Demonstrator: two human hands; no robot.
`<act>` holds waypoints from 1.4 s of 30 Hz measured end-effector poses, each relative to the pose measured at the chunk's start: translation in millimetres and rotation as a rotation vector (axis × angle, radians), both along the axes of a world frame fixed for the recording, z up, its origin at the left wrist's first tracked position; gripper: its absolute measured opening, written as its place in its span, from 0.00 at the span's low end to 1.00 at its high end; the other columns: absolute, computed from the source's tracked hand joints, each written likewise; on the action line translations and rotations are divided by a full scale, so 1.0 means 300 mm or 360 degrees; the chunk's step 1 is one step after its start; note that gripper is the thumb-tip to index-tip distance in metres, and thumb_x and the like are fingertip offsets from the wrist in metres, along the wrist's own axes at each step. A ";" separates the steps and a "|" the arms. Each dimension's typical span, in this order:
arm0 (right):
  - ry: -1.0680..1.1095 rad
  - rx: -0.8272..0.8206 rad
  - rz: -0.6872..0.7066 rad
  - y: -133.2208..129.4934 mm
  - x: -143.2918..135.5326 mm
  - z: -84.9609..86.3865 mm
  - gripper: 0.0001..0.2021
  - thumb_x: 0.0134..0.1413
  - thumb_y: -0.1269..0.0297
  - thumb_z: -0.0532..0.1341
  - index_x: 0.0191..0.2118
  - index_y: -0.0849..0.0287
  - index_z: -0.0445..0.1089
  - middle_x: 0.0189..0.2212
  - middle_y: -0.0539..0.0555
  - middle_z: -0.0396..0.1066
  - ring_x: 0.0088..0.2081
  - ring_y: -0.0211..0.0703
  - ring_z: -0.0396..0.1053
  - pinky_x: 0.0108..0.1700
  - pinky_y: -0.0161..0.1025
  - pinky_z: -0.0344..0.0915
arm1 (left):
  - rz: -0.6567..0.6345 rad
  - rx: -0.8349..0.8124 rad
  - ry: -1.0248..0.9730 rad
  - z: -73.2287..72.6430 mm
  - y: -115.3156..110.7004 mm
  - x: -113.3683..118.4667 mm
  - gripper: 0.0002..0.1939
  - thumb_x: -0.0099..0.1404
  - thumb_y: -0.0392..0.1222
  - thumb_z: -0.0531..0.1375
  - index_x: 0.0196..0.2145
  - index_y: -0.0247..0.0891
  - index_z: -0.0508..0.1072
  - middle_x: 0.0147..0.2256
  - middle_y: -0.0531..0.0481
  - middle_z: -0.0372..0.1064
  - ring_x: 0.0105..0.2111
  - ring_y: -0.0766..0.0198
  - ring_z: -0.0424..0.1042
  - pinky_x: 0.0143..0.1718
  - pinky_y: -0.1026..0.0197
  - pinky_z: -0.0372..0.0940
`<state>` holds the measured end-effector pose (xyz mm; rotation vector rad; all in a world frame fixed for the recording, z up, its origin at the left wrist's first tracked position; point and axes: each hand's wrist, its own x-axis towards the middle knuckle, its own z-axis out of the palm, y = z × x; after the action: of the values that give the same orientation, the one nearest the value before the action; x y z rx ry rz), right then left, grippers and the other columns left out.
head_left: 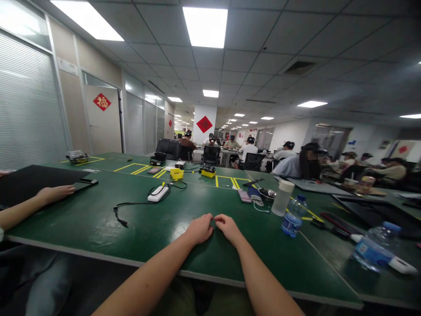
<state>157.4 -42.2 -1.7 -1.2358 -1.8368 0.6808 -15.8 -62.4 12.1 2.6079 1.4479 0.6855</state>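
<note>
My left hand point(200, 228) rests on the green table point(158, 241) near its front edge, fingers curled together. Facing it, my right hand point(228, 228) lies in the same way, its fingers bent inward. The fingertips of both almost meet, and no object shows in either one. Ahead and to the left is a white power strip point(158, 193) with a black cable point(131, 203) trailing from it. To the right stand a frosted bottle point(282, 199) with a pale lid and a blue-labelled water bottle point(294, 218).
Another person's hand point(57, 193) rests by a black panel point(36, 182) at left. Yellow trays point(176, 174) and yellow tape lines lie farther back. A metal bowl point(267, 193) is near the frosted bottle. Another water bottle point(376, 248) stands far right. Several people sit beyond.
</note>
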 end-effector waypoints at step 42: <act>-0.0260 0.0051 0.0032 -0.036 -0.032 0.008 0.02 0.41 0.72 0.61 0.25 0.60 0.69 0.22 0.48 0.66 0.26 0.35 0.63 0.29 0.32 0.58 | -0.0255 -0.0169 -0.0095 -0.004 0.039 -0.014 0.08 0.59 0.33 0.53 0.33 0.38 0.71 0.33 0.48 0.65 0.34 0.63 0.66 0.35 0.64 0.58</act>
<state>147.7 -53.0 0.7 -1.2859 -1.9881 0.5730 -20.1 -50.6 10.8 2.5641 1.2082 0.6432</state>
